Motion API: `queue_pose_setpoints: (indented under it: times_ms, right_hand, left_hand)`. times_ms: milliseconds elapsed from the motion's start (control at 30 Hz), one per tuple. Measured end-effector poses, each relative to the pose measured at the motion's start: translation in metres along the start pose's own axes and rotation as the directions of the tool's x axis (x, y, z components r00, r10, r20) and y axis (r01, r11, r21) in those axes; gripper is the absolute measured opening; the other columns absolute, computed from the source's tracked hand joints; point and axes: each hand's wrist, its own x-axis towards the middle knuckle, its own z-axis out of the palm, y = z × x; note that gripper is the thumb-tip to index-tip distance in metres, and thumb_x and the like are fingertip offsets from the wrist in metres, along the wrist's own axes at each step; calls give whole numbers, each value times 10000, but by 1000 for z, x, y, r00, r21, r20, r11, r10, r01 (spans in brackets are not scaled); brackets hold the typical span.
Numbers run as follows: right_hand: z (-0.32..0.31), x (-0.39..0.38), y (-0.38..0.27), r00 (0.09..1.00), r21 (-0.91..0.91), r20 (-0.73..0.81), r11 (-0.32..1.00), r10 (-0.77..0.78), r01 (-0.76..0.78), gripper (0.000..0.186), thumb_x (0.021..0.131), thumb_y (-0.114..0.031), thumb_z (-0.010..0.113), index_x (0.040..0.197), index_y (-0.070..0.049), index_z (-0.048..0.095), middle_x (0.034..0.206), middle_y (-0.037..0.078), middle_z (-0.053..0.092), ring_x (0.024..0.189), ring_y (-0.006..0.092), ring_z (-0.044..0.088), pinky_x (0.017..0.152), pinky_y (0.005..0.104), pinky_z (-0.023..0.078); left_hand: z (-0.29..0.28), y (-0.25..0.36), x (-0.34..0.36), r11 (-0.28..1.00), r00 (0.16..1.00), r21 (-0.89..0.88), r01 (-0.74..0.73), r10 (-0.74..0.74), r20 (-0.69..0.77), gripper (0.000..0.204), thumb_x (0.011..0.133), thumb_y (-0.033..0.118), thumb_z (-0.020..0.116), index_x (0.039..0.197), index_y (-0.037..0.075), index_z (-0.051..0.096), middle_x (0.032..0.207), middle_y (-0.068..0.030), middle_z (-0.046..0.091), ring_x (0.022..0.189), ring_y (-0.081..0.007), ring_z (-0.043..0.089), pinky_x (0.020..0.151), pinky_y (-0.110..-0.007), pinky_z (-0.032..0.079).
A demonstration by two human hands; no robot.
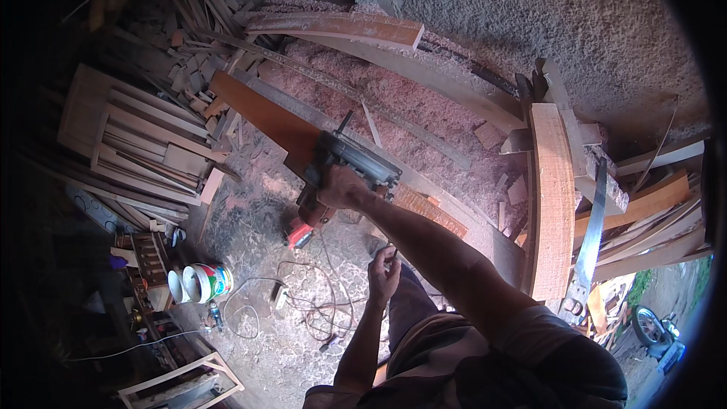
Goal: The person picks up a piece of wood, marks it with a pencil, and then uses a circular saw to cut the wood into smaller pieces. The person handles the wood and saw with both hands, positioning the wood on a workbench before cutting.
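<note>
A smooth brown plank (265,117) lies slantwise on a long wooden beam. Over its near end is a dark and grey power tool (360,159) that looks like an electric hand planer. My right hand (339,188) is closed round its grip, with the arm stretched out across the view. Rough, unplaned-looking wood (424,208) shows past the tool's other end. Close to my thigh, my left hand (385,276) is closed, with a small dark thing between thumb and fingers that I cannot make out. Below the tool is a red part or object (299,233), partly hidden.
Pinkish shavings (439,121) heap behind the beam, against a rough wall. A thick board (551,197) and a handsaw (591,235) stand at the right. Cables (326,303) loop over the floor near a white bucket (208,282). Stacked frames (144,136) and offcuts fill the left.
</note>
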Motion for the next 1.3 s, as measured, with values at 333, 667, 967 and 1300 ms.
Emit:
queue_pose_setpoints:
  times_ms: [333, 667, 967, 1300]
  right_hand:
    - [-2, 27, -14, 1000, 16, -19, 1000, -11, 11, 420, 742, -200, 652, 1107, 6, 683, 1044, 271, 711, 1034, 400, 692, 888, 457, 572]
    - [5, 64, -33, 1000, -39, 2, 999, -9, 9, 436, 789, -173, 621, 1174, 24, 669, 1133, 283, 691, 1113, 400, 668, 932, 468, 560]
    - [4, 95, -46, 1000, -4, 4, 1000, 3, -3, 467, 788, -198, 651, 1217, -13, 655, 1131, 264, 701, 1107, 388, 675, 930, 461, 559]
    - [4, 126, -59, 999, 17, -19, 999, -33, 34, 467, 761, -232, 669, 1152, 23, 660, 1063, 285, 703, 1057, 407, 683, 908, 469, 563]
  left_hand:
    - [-11, -19, 28, 997, 999, -70, 13, -10, 42, 224, 951, 59, 629, 1169, 5, 639, 1009, -111, 685, 927, -202, 666, 858, -332, 530]
    - [-52, -24, 71, 917, 986, -364, 164, -165, 29, 517, 1013, 287, 576, 1431, 4, 464, 1279, -168, 614, 1184, -251, 598, 1034, -369, 454]
    - [-172, -27, 196, 562, 851, -786, 258, -517, -91, 1023, 899, 802, 468, 1519, 5, 304, 1497, -244, 435, 1390, -415, 414, 1186, -542, 259]
    - [-191, -42, 231, 566, 792, -775, 281, -593, -146, 1071, 893, 790, 493, 1549, -3, 200, 1513, -281, 400, 1409, -405, 418, 1168, -547, 310]
